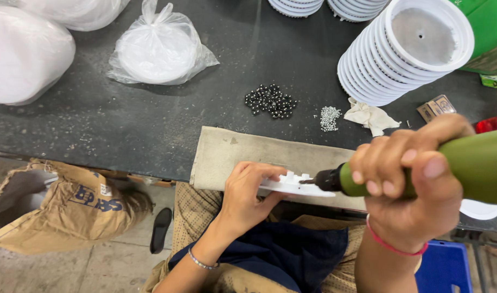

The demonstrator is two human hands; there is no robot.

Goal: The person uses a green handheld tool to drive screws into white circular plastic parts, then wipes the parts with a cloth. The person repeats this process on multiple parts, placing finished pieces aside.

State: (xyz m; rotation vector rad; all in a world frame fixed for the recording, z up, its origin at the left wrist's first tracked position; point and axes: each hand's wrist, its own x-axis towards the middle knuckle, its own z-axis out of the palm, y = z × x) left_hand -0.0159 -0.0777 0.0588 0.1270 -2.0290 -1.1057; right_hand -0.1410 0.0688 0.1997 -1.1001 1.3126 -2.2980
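My left hand (248, 192) grips a flat white plastic part (294, 184) at the near edge of a beige cloth pad (243, 154). My right hand (408, 179) is wrapped around a green electric screwdriver (471, 165), whose black tip touches the top of the white part. A pile of small black balls (271, 101) and a small heap of silvery screws (330, 118) lie on the dark bench (151, 116) just beyond the pad.
A leaning stack of white round discs (406, 49) stands at the back right, next to a crumpled white rag (372, 118). Bagged white discs (159, 49) lie at the back left. A torn brown paper sack (64, 209) sits on the floor; a blue crate (444, 266) is lower right.
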